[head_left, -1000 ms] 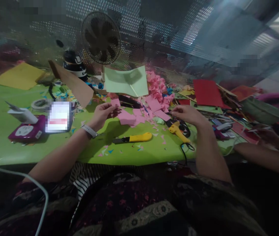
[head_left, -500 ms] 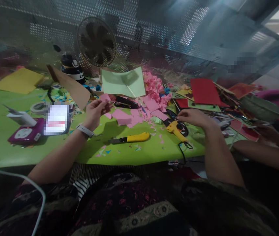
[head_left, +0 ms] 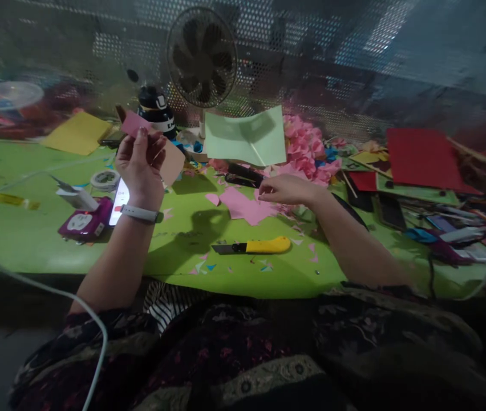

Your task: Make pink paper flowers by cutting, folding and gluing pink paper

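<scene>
My left hand (head_left: 140, 162) is raised above the green table (head_left: 33, 240), fingers pinched on a small pink paper square (head_left: 132, 123). My right hand (head_left: 284, 189) reaches forward over a heap of pink paper pieces (head_left: 243, 204), its fingertips pinched together at the heap's edge; what they hold is too small to make out. A yellow utility knife (head_left: 255, 246) lies on the table in front of me, between my arms. Pink paper flowers (head_left: 305, 151) are piled behind my right hand.
A desk fan (head_left: 202, 57), a black bottle (head_left: 154, 111), a pale green sheet (head_left: 245, 137), yellow paper (head_left: 76, 132), red card (head_left: 422, 160), a tape roll (head_left: 104, 180), a phone (head_left: 118, 200) and a white cable (head_left: 20, 274) crowd the table. Pens and scraps lie at the right.
My left hand has lifted the pink square up and to the left. My right hand moved from the glue gun over to the pink paper heap. The view shifted right to left.
</scene>
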`<state>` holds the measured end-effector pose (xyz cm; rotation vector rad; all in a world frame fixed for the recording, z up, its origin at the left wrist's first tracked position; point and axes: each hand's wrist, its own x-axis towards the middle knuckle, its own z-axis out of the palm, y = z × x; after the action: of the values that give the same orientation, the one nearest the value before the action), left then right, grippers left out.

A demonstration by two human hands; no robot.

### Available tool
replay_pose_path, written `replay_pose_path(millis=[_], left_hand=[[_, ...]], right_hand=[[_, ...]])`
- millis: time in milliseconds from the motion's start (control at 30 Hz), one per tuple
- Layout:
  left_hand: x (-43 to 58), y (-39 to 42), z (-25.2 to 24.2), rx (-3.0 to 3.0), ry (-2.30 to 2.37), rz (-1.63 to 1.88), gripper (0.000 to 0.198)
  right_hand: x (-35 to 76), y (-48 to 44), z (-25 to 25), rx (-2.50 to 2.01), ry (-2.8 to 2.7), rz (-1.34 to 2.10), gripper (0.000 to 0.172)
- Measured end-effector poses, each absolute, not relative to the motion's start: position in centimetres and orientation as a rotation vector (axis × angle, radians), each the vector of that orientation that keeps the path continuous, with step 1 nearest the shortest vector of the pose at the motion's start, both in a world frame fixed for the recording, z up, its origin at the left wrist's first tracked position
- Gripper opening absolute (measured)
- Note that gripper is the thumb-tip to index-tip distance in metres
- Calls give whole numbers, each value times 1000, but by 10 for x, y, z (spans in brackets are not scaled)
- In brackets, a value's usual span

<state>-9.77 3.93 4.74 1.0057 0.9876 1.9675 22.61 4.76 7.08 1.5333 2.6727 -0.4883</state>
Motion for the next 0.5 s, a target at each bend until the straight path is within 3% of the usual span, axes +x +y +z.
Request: replay_pose_path(millis=[100,267,500], left_hand=[[-96,37,50,1062,1013,1946,29],[-85,33,55,818,851,2037,8],[-86,34,50,921,872,1977,21]], right_hand=[[221,44,70,1499,2680,-483,24],[262,42,78,1675,2559,-214,26],[333,42,85,1864,2327,-122,22]])
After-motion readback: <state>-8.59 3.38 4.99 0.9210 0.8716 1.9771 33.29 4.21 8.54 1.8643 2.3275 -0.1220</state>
